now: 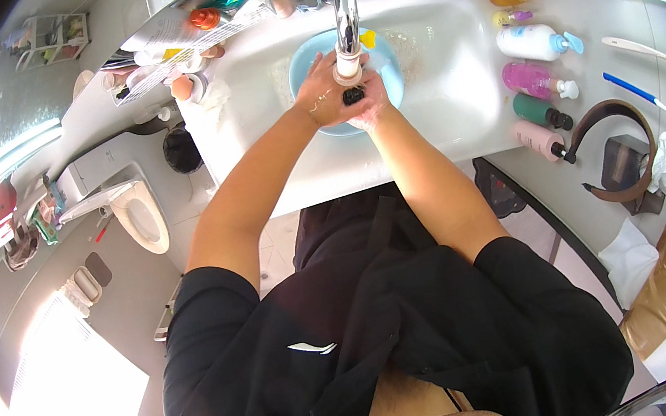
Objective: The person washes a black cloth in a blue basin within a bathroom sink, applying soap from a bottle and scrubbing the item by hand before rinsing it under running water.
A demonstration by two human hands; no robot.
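My left hand (322,94) and my right hand (374,94) meet under the chrome faucet (344,13), above a light blue plastic basin (396,85) in the white sink (458,86). A small black object (353,95) sits between them, near the thumb side of my left hand; what it is cannot be told, nor which hand bears it. Whitish suds or water streaks lie on the back of my left hand. A yellow piece (368,39) shows at the basin's far rim. The faucet's spout hides part of the fingers.
Several bottles, one a white pump bottle (528,43), line the right ledge. A brown headband (651,131) lies further right. Tubes and an orange-capped bottle (205,18) crowd the sink's left back edge. A black-lined bin (181,148) and a toilet (141,222) stand left.
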